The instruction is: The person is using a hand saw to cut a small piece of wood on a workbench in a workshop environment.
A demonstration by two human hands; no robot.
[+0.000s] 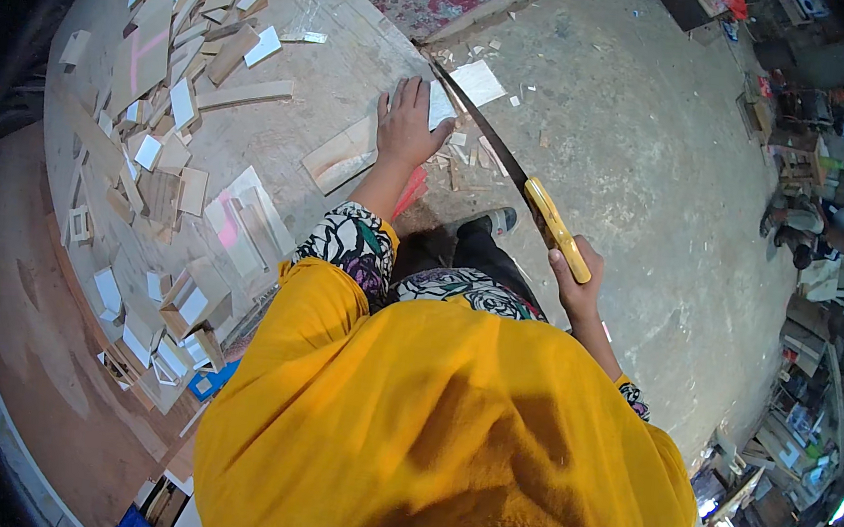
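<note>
My right hand [581, 279] is wrapped around the yellow handle of a handsaw [552, 230]. Its long dark blade slants up and to the left, with the tip by the corner of the work surface. Flat on a white-faced board [441, 107] lies my left hand [411, 129], fingers stretched out and the thumb toward the blade. The blade runs close along the board's right end; whether its teeth touch the wood I cannot tell. Left of my wrist, a pale wooden board [336, 156] lies on the grey work surface [304, 67].
A heap of wood offcuts [173, 71] covers the left side of the work surface. Small box-like wooden pieces [183, 303] stand nearer to me. Scraps [462, 152] lie on the concrete floor [652, 163]. A person [812, 225] sits far right among piled timber.
</note>
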